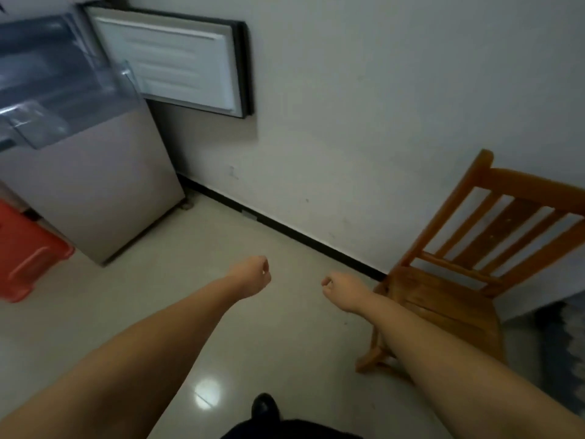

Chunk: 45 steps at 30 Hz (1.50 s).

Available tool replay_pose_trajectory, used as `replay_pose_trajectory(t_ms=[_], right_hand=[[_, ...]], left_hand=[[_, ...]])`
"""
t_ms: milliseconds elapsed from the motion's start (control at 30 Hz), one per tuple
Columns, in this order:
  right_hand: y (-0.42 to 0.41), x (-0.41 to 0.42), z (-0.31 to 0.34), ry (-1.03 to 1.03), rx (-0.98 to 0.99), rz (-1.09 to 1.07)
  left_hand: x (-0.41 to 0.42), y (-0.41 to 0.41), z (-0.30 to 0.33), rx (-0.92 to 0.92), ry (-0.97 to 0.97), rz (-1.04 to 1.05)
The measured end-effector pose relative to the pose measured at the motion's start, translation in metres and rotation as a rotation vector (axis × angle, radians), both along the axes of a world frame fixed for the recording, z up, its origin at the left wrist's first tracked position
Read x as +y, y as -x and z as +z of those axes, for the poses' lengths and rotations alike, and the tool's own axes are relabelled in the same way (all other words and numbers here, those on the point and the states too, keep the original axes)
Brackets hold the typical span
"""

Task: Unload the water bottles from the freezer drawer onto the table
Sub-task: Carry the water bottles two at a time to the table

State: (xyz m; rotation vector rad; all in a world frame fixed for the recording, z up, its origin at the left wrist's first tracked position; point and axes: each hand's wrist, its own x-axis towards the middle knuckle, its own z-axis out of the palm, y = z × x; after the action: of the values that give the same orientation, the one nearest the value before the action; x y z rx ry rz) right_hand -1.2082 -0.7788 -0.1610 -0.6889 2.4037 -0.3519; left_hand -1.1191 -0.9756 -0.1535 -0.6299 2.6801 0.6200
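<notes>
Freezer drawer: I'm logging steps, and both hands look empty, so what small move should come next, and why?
Probably turn left and reach toward the freezer drawer. It stands pulled out at upper left, while the left hand and right hand hang curled over bare floor, holding nothing. No bottle or table is visible.

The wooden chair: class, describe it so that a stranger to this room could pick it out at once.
Start at the pale wall and follow its black skirting down to the right. There, on the tiled floor, stands the chair, its back to the wall. It is the only orange-brown wooden thing with a slatted back; the fridge and red bin stand far left.
</notes>
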Motion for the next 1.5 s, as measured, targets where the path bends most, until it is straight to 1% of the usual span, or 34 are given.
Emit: replay_pose_trajectory(t_ms=[200, 367, 567, 733, 867, 967, 1233, 1367, 1500], right_hand=[[0.021, -0.114, 0.012, -0.034, 0.025, 0.211], [0.035, -0.211, 0.007, -0.062, 0.027, 0.411], [0.063, -0.318, -0.007, -0.059, 0.025, 0.605], [0.113, -0.422, -0.008, -0.002, 0.03, 0.631], [0.156, -0.501, 0.013, 0.022, 0.035, 0.632], [0.176, -0.556, 0.027, 0.075, 0.061, 0.671], [0.191, -0.682, 0.034, 0.169, 0.019, 0.717], [0.191, -0.763, 0.045, 0.248, 0.033, 0.697], [0.185, -0.852, 0.071, 0.348, 0.058, 0.693]], left_hand=[[-0.09, -0.014, -0.002, 0.006, -0.065, 0.182], [-0.156, -0.03, -0.01, 0.048, -0.128, 0.359], [-0.241, -0.014, -0.021, 0.045, -0.107, 0.507], [-0.329, 0.035, -0.014, 0.047, -0.064, 0.568], [-0.398, 0.071, 0.009, 0.101, -0.038, 0.62], [-0.447, 0.087, 0.02, 0.157, -0.023, 0.665], [-0.551, 0.107, 0.033, 0.208, -0.004, 0.697], [-0.631, 0.115, 0.048, 0.23, 0.038, 0.657], [-0.72, 0.121, 0.08, 0.314, 0.067, 0.624]])
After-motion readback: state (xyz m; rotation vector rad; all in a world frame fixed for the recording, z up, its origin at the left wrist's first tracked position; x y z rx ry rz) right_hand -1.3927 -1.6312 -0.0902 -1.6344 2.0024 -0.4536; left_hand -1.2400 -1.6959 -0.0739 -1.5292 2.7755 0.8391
